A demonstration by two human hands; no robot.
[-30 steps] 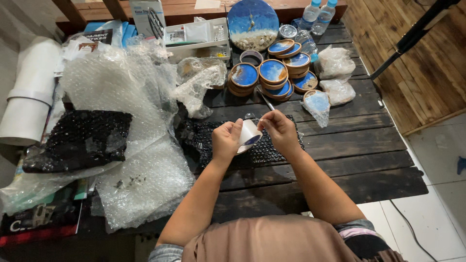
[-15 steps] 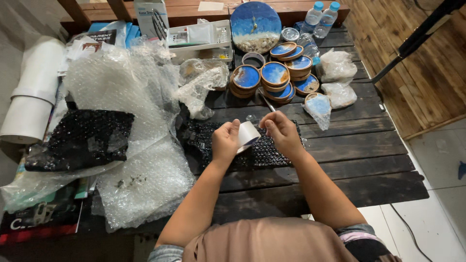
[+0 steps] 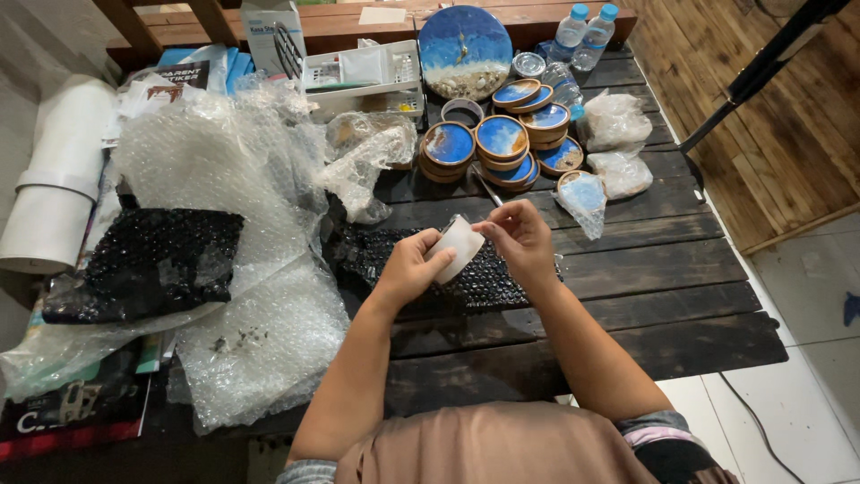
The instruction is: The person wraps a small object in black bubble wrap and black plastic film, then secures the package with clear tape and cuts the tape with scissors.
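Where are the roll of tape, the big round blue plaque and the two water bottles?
roll of tape point(image 3: 461, 246), head view, its white side.
big round blue plaque point(image 3: 464, 49), head view, centre.
water bottles point(image 3: 582, 34), head view, left bottle's body.

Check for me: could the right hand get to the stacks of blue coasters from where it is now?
Probably yes. The right hand sits just short of the stacks of blue coasters, with only bare dark table planks and a thin metal tool between. Its fingers are busy on the roll of tape, though.

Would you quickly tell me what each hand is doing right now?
Left hand: closed around the white tape roll.
Right hand: fingers pinched at the roll's upper edge.
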